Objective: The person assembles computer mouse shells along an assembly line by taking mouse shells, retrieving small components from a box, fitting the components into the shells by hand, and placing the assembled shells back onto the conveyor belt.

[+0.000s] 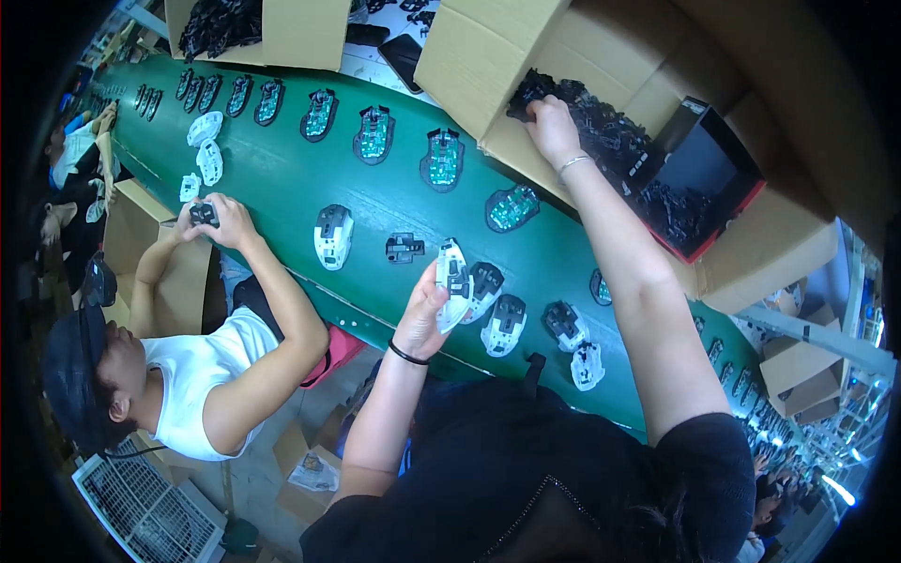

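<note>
My left hand [424,311] grips a white mouse shell [454,286] above the green belt, its inner side with dark parts turned up. My right arm reaches into a large cardboard box [511,155] at the far right. There my right hand [554,131] has its fingers curled and pinched at a black plastic part [530,92], on the edge of a heap of black plastic parts [601,127]; its fingertips are partly hidden. Beside my left hand lie a loose black part [404,248] and several white-and-black mouse shells [506,325].
The green conveyor belt [282,178] carries a row of mouse bases with green circuit boards [374,134]. A black box with a red edge [704,178] stands inside the cardboard box. At left, a co-worker [225,375] handles a dark part. A phone [404,61] lies beyond the belt.
</note>
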A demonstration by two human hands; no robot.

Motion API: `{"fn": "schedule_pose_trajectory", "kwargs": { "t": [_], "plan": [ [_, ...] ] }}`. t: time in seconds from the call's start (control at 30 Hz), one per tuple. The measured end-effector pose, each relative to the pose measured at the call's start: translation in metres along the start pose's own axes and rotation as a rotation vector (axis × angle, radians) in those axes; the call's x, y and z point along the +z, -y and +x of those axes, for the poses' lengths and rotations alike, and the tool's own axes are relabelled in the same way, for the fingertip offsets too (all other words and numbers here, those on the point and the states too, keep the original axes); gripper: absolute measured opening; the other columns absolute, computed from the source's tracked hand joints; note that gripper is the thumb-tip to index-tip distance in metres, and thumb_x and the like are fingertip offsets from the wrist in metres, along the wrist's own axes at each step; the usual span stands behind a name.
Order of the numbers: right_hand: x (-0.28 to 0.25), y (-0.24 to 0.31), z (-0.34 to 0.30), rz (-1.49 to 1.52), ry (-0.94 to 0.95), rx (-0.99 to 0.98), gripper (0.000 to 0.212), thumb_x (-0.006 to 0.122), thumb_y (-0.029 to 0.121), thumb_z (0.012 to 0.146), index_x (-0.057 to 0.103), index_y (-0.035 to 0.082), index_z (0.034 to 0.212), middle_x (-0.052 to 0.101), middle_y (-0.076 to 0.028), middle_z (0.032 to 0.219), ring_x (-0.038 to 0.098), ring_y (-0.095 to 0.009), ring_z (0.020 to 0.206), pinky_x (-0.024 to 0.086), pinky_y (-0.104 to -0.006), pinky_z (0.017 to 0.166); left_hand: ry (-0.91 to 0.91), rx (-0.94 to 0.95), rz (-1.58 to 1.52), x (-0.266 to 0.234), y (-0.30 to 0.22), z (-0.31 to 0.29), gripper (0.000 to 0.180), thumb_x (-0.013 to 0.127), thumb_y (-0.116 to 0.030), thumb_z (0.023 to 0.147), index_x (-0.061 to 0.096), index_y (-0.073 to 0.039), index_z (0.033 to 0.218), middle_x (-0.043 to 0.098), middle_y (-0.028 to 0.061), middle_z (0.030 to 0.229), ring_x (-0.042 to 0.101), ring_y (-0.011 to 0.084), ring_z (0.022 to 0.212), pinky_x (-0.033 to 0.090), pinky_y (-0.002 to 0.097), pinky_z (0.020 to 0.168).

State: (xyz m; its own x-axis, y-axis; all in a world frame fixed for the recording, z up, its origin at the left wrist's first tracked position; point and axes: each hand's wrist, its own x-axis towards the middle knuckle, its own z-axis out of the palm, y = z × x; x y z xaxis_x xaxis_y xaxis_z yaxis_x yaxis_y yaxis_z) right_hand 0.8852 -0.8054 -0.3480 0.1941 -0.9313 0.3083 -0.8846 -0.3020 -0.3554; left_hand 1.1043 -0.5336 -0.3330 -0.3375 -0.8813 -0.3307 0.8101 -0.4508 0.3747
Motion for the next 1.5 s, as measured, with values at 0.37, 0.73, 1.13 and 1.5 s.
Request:
{"fn": "schedule_pose_trajectory", "kwargs": {
  "t": [0.37,0.73,1.13,1.5],
  "plan": [
    [-0.108,0.016,-0.089,1.749,0.394,0.618,0.015,0.053,0.007,0.089,0.053,0.003,0.104,0.061,-0.011,0.093,0.063,-0.021,0.083,0.053,-0.026,0.068,-0.074,-0.065,0.093,0.037,-0.011,0.021,0.048,0.054,-0.008,0.087,0.033,-0.013,0.13,0.053,0.0103,0.115,0.058,0.0328,0.102,0.052,0.0459,0.081],
    [-0.193,0.147,-0.198,0.549,0.303,-0.308,0.029,0.061,-0.007,0.068,0.064,0.003,0.095,0.061,-0.01,0.086,0.058,-0.026,0.081,0.048,-0.0322,0.072,0.108,-0.091,0.35,0.072,0.0,-0.032,0.065,0.042,0.003,0.074,0.025,-0.003,0.136,0.046,0.0135,0.125,0.054,0.0271,0.109,0.045,0.0374,0.092],
    [-0.214,0.18,-0.199,0.381,0.809,-0.572,0.059,0.054,-0.009,0.068,0.043,0.013,0.122,0.061,-0.015,0.098,0.06,-0.032,0.089,0.05,-0.0381,0.07,0.295,-0.243,0.494,0.069,-0.006,-0.067,0.066,0.05,0.003,0.072,0.029,-0.005,0.134,0.051,0.0068,0.107,0.054,0.0097,0.09,0.045,0.0201,0.068],
    [-0.205,0.173,-0.206,0.495,0.626,-0.473,0.063,0.055,-0.012,0.065,0.047,0.012,0.123,0.056,-0.009,0.076,0.058,-0.026,0.073,0.047,-0.0356,0.066,0.292,-0.175,0.506,0.062,0.0,-0.065,0.071,0.052,0.007,0.074,0.024,-0.005,0.137,0.041,0.0071,0.12,0.049,0.0107,0.1,0.047,0.0208,0.072]
  ]
}}
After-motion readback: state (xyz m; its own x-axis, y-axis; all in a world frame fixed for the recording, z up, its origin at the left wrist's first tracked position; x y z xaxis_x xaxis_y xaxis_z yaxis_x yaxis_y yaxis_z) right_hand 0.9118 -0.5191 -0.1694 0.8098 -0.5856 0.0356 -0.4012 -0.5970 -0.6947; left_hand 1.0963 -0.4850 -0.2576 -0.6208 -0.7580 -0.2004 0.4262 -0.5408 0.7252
